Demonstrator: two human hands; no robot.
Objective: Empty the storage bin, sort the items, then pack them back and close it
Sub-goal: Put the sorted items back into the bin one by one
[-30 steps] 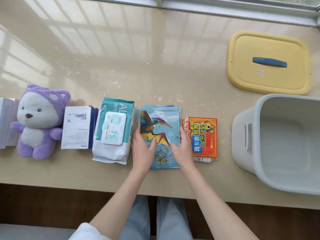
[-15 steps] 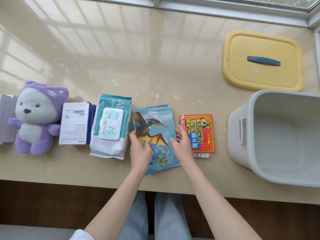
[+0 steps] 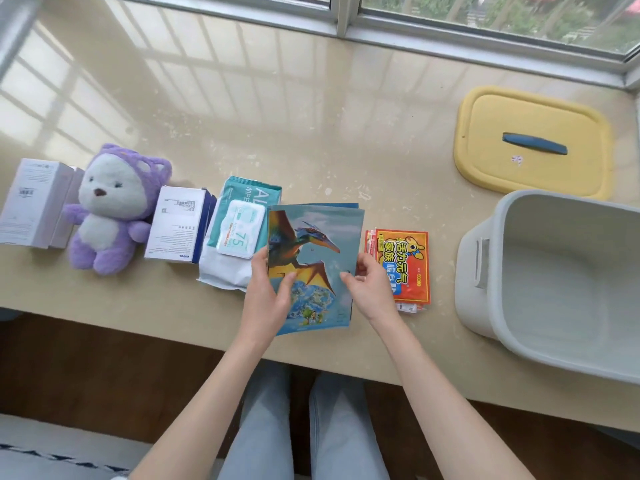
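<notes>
While the surface (image 3: 311, 116) is lined with sorted items and the empty storage bin (image 3: 471, 289) is left open at its right, yellow lid (image 3: 533, 116) laid behind it, the stack of dinosaur booklets (image 3: 311, 244) is gripped at its 2 side edges by the left hand (image 3: 268, 296) and right hand (image 3: 370, 289), thumbs on top. Since the thin sheets are already offset, some could be dropped if the grip is loosened. Compared with 0.5 s ago, the stack has been lifted and tilted.
</notes>
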